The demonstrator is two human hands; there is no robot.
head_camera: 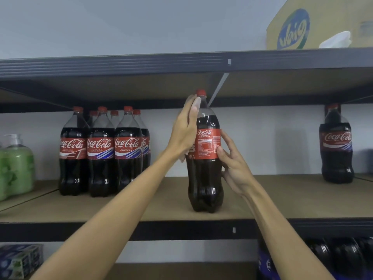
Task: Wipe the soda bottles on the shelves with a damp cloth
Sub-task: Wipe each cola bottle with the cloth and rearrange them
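Note:
One soda bottle (203,178) with a red cap and red label stands upright near the front of the middle shelf (161,201). My left hand (184,128) lies against its left side, fingers stretched up along the shoulder toward the neck. My right hand (234,164) grips its right side at label height, thumb on the front of the label. No cloth shows in either hand. Several more soda bottles (101,150) stand grouped at the shelf's left, and a single one (336,150) stands at the far right.
Green pump bottles (16,164) stand at the far left. On the top shelf sit a cardboard box (302,27) and a white crumpled thing (337,40). Dark bottles (333,257) fill the lower shelf's right; boxed packs (20,259) sit at its left.

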